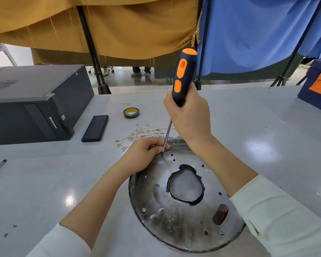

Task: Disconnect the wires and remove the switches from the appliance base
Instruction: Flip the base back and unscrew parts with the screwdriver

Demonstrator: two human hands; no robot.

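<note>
Round silver metal appliance base (183, 216): steadied at its far rim by the curled left hand (146, 153). Orange-and-black screwdriver (183, 76): gripped in the right hand (189, 115), tip on a screw just beside the left fingers. White detached wires (141, 134): laid beyond the left hand, judged already disconnected. Switches: not visible; screws remain.

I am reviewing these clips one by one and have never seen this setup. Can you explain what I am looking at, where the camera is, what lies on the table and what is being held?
There is no machine here: one camera on a person's head looks down at their two bare hands. The right hand grips a screwdriver with an orange and dark handle, its tip set on the upper left part of a round metal appliance base. The left hand holds the base's rim beside the tip. On the grey table also lie loose white wires with brass ends, a roll of tape, a flat black slab and a black computer case.
</note>
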